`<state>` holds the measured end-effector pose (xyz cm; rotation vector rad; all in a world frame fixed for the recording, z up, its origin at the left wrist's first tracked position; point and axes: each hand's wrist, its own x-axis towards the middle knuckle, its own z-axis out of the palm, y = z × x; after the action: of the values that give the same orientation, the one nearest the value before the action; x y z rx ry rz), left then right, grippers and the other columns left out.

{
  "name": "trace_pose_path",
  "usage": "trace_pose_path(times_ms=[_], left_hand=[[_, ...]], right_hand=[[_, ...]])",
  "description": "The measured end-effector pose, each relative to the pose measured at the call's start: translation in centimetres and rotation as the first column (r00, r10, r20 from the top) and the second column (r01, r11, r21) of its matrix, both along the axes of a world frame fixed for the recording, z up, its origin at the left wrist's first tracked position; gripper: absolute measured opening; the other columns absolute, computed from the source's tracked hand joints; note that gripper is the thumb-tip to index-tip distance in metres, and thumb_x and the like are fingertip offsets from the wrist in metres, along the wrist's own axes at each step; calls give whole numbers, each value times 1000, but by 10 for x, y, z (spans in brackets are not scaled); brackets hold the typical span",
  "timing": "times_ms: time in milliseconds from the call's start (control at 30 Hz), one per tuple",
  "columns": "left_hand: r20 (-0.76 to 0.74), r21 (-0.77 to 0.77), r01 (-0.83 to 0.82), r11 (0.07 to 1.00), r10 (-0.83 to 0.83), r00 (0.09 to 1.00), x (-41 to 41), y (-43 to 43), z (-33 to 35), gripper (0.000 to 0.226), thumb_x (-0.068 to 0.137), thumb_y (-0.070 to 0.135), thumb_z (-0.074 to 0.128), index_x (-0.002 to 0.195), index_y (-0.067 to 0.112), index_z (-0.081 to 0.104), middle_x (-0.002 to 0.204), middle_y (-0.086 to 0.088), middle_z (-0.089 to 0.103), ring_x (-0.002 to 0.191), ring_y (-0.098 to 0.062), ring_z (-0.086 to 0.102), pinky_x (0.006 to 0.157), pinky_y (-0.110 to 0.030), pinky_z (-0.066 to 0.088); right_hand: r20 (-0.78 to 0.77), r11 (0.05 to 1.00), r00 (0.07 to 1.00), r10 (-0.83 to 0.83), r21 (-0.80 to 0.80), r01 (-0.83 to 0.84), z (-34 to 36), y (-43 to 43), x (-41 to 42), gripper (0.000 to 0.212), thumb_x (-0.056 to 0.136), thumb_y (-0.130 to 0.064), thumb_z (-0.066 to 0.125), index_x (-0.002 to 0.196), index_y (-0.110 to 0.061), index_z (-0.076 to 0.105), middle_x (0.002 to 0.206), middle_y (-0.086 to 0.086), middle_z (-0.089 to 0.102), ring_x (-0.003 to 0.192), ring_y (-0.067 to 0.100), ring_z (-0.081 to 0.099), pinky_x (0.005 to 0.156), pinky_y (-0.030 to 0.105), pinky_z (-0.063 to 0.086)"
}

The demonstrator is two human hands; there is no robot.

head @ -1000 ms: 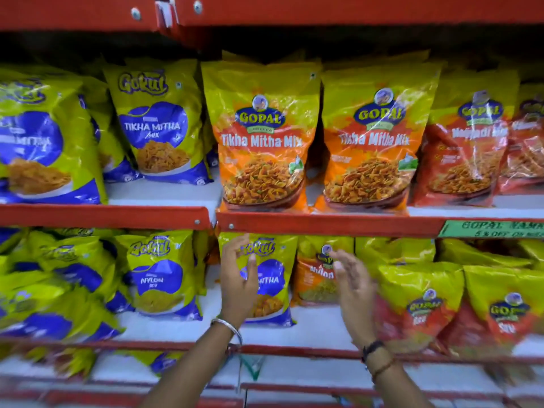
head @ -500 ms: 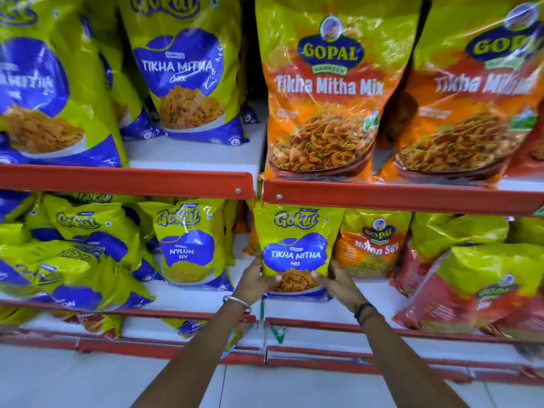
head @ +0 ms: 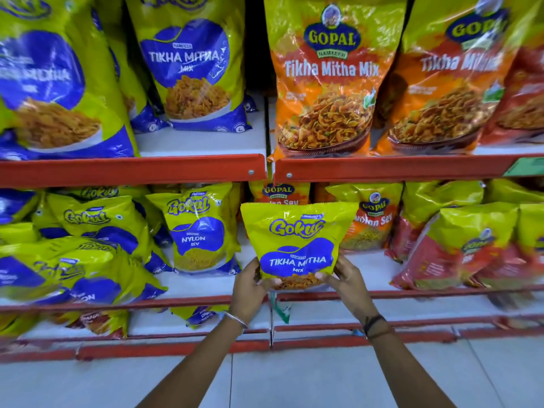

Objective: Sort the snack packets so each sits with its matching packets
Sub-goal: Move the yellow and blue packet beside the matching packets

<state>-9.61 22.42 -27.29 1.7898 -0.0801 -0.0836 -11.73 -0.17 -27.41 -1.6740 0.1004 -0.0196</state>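
Holding a small yellow and blue Gokul Tikha Mitha Mix packet (head: pixel 297 245) with both hands, out in front of the middle shelf (head: pixel 412 293). Left hand (head: pixel 250 285) gripping the packet's bottom left corner, fingers curled round it. Right hand (head: pixel 344 278) gripping the bottom right corner the same way. Both grips clenched on the packet. Packet standing upright, top edge wide, words facing out.

Sitting just behind it: two orange Gopal Nylon Sev packets (head: pixel 371 222), partly hidden. Standing to the left on the same shelf: a Gokul Nylon Sev packet (head: pixel 200 231), then more yellow and blue Gokul packets (head: pixel 88 248) leaning in a heap. Lying to the right: red and yellow Gopal packets (head: pixel 459 248), blurry.

Standing on the upper shelf (head: pixel 132 169): big Gokul Tikha Mitha Mix bags (head: pixel 191 63) on the left side, big orange Gopal Tikha Mitha Mix bags (head: pixel 329 75) on the right side.

Wearing a silver bangle (head: pixel 237 319) on the left wrist and dark bands (head: pixel 375 323) on the right wrist. Showing a pale tiled floor (head: pixel 294 384) below the arms.
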Motion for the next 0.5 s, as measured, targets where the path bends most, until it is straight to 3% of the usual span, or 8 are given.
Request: trace_pose_path(times_ms=[133, 233, 367, 433, 500], left_hand=[[60, -58, -23, 998, 27, 998, -20, 26, 37, 40, 73, 9, 77, 109, 16, 63, 93, 10, 73, 77, 1, 62, 71, -19, 50], [160, -70, -61, 996, 71, 984, -25, 46, 75, 40, 67, 33, 77, 104, 23, 64, 76, 17, 69, 69, -6, 53, 66, -26, 49], [285, -84, -161, 983, 178, 942, -18, 68, 128, 57, 59, 54, 73, 109, 27, 63, 99, 5, 73, 95, -19, 65, 87, -45, 52], [329, -50, -192, 980, 198, 923, -15, 74, 153, 61, 58, 60, 69, 108, 26, 65, 95, 15, 73, 94, -10, 65, 88, -41, 52], [377, -32, -193, 981, 191, 907, -14, 77, 173, 48, 59, 60, 66, 98, 32, 67, 86, 20, 73, 83, -4, 65, 83, -39, 53]], right_hand=[[126, 1000, 992, 28, -11, -26, 41, 25, -15, 42, 78, -11, 73, 119, -10, 63, 120, 6, 69, 109, 13, 64, 86, 20, 51], [240, 999, 970, 36, -8, -35, 81, 44, -16, 43, 77, -20, 75, 118, -11, 64, 117, 5, 71, 107, 13, 66, 86, 23, 52], [366, 999, 930, 42, -9, -41, 143, 68, -11, 34, 73, -26, 75, 104, -13, 70, 96, -6, 77, 88, 4, 68, 75, 18, 51], [418, 999, 908, 42, -25, -35, 166, 74, -7, 27, 74, -34, 77, 94, -16, 72, 87, -2, 78, 80, 5, 64, 71, 24, 50], [463, 998, 885, 48, -52, -26, 182, 77, -4, 35, 73, -45, 76, 89, -14, 71, 85, 12, 75, 78, 9, 58, 70, 34, 47]])
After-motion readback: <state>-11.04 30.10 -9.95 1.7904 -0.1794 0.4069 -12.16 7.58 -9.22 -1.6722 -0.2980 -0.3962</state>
